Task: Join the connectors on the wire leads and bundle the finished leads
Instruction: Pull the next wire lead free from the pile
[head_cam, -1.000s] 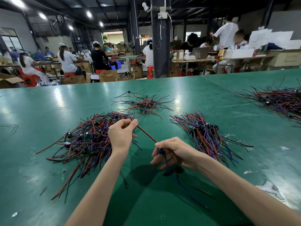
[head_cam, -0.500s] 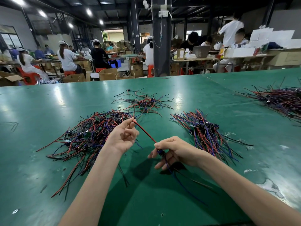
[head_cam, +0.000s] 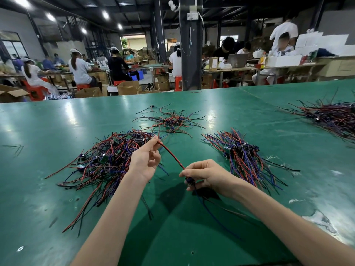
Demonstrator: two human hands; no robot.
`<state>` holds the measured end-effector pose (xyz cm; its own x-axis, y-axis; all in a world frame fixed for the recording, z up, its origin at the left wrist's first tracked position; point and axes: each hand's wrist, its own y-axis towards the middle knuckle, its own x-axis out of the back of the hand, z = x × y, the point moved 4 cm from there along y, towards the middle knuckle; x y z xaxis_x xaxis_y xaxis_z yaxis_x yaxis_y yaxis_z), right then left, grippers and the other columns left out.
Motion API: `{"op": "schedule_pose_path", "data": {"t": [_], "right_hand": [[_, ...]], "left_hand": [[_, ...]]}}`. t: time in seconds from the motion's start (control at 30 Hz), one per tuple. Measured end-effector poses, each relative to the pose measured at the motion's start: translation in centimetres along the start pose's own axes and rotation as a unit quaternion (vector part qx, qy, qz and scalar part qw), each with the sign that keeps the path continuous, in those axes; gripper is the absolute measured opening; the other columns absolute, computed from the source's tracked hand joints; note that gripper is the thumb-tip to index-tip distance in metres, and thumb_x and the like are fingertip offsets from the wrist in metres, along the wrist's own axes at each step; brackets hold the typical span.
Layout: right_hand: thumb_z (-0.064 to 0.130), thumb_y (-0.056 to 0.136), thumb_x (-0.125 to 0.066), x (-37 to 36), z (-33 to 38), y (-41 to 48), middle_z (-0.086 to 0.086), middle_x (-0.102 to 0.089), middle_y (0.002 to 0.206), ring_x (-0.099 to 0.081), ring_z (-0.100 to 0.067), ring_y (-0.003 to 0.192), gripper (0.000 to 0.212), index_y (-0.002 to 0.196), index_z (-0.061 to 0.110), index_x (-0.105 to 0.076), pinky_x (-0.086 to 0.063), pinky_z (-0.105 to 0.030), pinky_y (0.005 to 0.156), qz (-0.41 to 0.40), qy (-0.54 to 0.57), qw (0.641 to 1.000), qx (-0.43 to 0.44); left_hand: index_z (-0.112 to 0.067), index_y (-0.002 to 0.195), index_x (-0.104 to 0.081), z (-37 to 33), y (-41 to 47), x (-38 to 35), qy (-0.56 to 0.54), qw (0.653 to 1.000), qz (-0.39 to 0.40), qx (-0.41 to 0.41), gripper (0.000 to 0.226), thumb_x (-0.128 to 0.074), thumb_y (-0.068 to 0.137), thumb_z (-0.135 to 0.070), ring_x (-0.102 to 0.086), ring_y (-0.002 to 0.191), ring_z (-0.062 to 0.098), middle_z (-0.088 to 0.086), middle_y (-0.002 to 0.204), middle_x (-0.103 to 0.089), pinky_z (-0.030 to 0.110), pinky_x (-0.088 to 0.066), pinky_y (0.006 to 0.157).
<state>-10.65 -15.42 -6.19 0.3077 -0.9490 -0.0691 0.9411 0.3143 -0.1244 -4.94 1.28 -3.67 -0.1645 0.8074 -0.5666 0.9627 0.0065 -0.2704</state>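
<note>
Across the green table lie heaps of leads; between them the left hand pinches the tip of a red wire lead, the right hand pinches its dark connector, and joining likely next needs a mating connector aligned.

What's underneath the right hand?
A dark connector pokes out below the right hand, with blue and black wires trailing down to the table. The fingers cover how the red wire joins it.

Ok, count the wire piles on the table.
4: big pile beside the left hand, small pile behind it, neat pile beyond the right hand, far-right pile, partly cropped.
</note>
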Motion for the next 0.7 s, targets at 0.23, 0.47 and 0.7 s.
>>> {"op": "schedule_pose_path", "data": {"t": [0.23,0.47,0.7], "right_hand": [[0.003,0.085,-0.066,0.4,0.2,0.2,-0.007,-0.057,0.065,-0.058,-0.011,0.057,0.013,0.075,0.003,-0.058,-0.059,-0.032,0.059,-0.069,0.056,0.996,0.023],[0.006,0.086,-0.066,0.8,0.4,0.1,-0.003,-0.059,0.066,-0.055,-0.008,0.058,0.011,0.076,0.006,-0.06,-0.06,-0.037,0.059,-0.097,0.041,0.993,0.05],[0.005,0.087,-0.065,0.6,0.3,0.2,0.003,-0.062,0.062,-0.058,-0.004,0.058,0.011,0.077,0.005,-0.06,-0.06,-0.034,0.057,-0.105,0.041,0.991,0.065]], "left_hand": [[-0.01,0.094,-0.069,1.6,-0.5,-1.3,0.126,0.988,0.085,-0.038,0.026,-0.075,0.073,-0.024,-0.048,0.061,0.005,-0.004,0.078,-0.066,0.015,-0.046,0.043],[-0.011,0.083,-0.07,4.2,-1.6,-2.5,0.304,0.936,0.158,-0.076,0.004,-0.072,0.082,-0.014,-0.056,0.056,0.0,-0.008,0.063,-0.066,0.016,-0.046,0.048],[-0.01,0.079,-0.07,4.3,-1.4,-2.4,0.286,0.944,0.136,-0.09,0.006,-0.074,0.079,-0.014,-0.057,0.065,0.009,0.002,0.07,-0.065,0.017,-0.047,0.049]]}}
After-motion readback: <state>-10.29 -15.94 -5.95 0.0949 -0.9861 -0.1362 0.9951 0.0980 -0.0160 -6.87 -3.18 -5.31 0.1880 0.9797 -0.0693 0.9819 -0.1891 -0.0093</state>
